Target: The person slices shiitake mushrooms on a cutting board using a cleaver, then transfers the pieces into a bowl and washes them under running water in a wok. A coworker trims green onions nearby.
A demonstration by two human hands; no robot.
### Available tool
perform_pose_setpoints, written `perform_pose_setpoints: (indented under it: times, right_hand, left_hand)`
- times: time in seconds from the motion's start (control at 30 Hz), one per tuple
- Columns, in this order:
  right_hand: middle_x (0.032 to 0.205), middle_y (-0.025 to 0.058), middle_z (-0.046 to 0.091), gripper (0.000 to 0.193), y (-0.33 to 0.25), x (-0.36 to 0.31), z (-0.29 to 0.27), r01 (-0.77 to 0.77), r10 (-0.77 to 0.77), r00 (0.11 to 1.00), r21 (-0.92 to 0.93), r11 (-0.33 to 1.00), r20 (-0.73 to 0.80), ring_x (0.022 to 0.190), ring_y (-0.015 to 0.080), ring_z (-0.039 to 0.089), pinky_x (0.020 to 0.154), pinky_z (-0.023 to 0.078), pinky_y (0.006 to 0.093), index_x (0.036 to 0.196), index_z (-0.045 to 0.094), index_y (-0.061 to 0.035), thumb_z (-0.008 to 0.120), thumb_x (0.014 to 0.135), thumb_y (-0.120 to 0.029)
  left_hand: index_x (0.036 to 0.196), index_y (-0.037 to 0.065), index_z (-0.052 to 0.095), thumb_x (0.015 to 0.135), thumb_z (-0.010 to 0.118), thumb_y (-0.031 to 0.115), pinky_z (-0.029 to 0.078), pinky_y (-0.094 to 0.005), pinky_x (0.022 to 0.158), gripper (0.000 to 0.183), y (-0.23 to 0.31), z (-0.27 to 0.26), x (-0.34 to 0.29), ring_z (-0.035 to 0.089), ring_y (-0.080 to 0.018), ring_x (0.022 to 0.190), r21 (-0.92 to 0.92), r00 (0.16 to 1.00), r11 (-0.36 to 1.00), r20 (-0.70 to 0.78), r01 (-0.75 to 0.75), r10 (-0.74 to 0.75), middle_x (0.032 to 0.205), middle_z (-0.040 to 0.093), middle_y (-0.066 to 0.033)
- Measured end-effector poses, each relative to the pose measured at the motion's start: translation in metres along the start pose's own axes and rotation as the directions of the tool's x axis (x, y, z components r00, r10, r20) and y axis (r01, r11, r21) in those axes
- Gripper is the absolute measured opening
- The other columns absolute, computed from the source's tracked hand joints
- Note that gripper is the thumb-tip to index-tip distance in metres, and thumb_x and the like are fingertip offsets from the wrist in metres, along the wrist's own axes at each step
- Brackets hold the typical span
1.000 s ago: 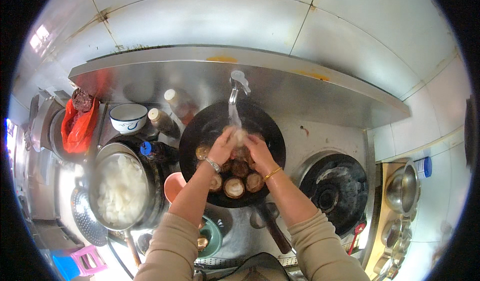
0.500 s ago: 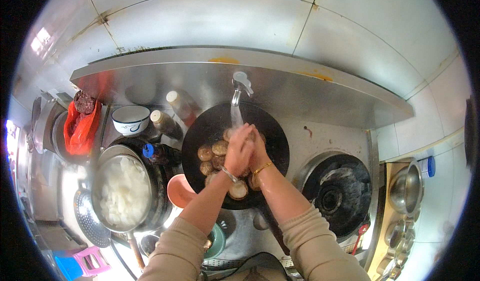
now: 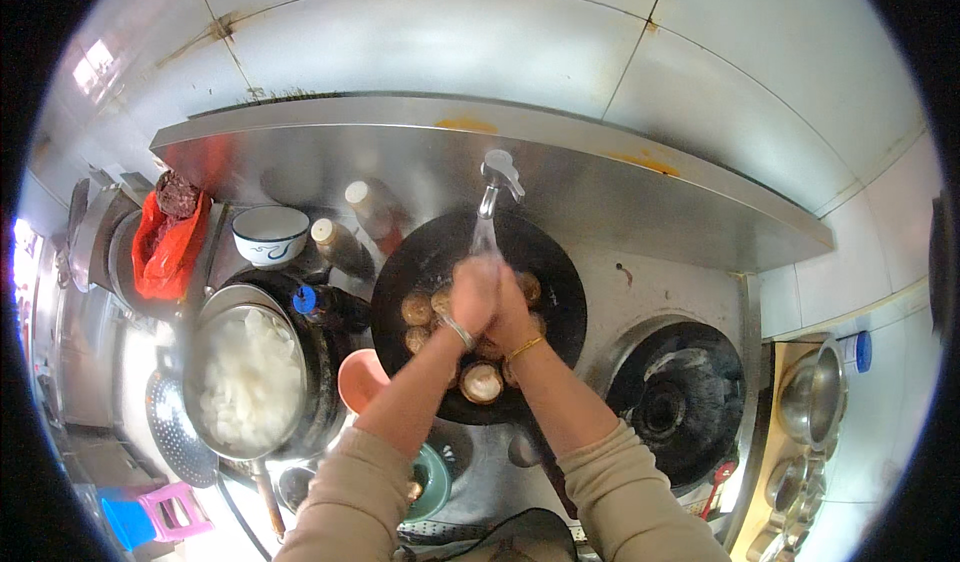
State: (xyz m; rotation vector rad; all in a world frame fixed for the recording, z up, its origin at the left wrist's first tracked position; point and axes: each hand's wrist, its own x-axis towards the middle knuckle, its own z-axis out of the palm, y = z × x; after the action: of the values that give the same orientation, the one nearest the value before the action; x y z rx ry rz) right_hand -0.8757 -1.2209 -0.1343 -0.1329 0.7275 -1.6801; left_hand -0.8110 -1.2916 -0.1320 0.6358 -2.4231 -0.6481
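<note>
Over a black wok (image 3: 410, 252) my left hand (image 3: 473, 292) and my right hand (image 3: 510, 307) are pressed together, fingers closed and slightly blurred. Whatever may lie between the palms is hidden. Water runs from the tap (image 3: 489, 200) onto the fingers. Round brown mushrooms (image 3: 416, 309) lie in the wok under and around both hands. One mushroom (image 3: 481, 383) near the wrists shows its pale underside. The wok's handle (image 3: 555, 477) points toward me, partly behind my right forearm.
Left stands a pan of white chunks (image 3: 250, 387), beside a perforated skimmer (image 3: 178, 427). Bottles (image 3: 343, 249), a white bowl (image 3: 270, 236) and a red bag (image 3: 168, 252) are behind. A pink bowl (image 3: 360, 379) and a green basin (image 3: 433, 487) sit nearer. A black burner (image 3: 672, 407) is right.
My hands have stayed together under the water, and the outstretched fingers have curled in. The whole view has shifted slightly.
</note>
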Motion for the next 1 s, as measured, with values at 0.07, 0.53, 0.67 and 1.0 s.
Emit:
perform_pose_setpoints:
  times: [0.07,0.53,0.67,1.0]
  right_hand:
    - [0.1,0.0023,0.06,0.035,0.0,0.002,-0.002,-0.049,0.041,0.99,0.053,0.997,0.133,0.092,0.0156,0.057,0.083,0.046,0.0309,0.102,0.057,-0.0095,0.044,0.094,-0.041]
    - [0.108,0.0087,0.06,0.047,-0.014,-0.009,0.005,0.041,-0.044,0.992,-0.023,0.999,-0.115,0.101,0.0222,0.057,0.089,0.044,0.0349,0.115,0.054,-0.0043,0.033,0.098,-0.042]
    - [0.131,0.0151,0.047,0.045,0.009,-0.026,0.016,0.478,-0.418,0.844,-0.825,0.303,0.335,0.12,0.028,0.044,0.103,0.031,0.0365,0.125,0.047,0.0015,0.028,0.101,-0.031]
    - [0.135,0.0216,0.036,0.065,-0.037,-0.043,-0.039,0.1,-0.121,0.957,-0.688,-0.719,0.265,0.121,0.0409,0.035,0.101,0.029,0.0515,0.133,0.044,-0.0103,0.068,0.077,-0.034]
  left_hand:
    - [0.102,0.0,0.06,0.087,0.045,0.014,0.046,-0.0435,0.081,0.026,-0.002,-0.001,0.003,0.057,-0.0395,0.092,-0.301,0.979,0.953,-0.181,0.04,-0.098,0.099,0.061,-0.0222]
    - [0.119,0.004,0.054,0.093,0.051,0.016,0.043,-0.0329,0.09,0.028,0.021,0.018,-0.009,0.055,-0.0232,0.101,-0.787,0.862,0.525,0.015,0.323,-0.507,0.11,0.059,-0.0111]
    - [0.118,0.003,0.055,0.094,0.052,0.024,0.044,-0.0294,0.089,0.033,0.032,-0.01,-0.038,0.055,-0.0176,0.1,-0.902,0.619,0.239,0.04,0.36,-0.784,0.113,0.059,-0.0083]
    - [0.106,0.006,0.062,0.073,0.068,0.016,0.045,-0.0434,0.086,0.035,0.056,-0.157,-0.27,0.057,-0.0342,0.095,0.011,0.773,0.8,0.252,0.6,-0.583,0.102,0.06,-0.0166]
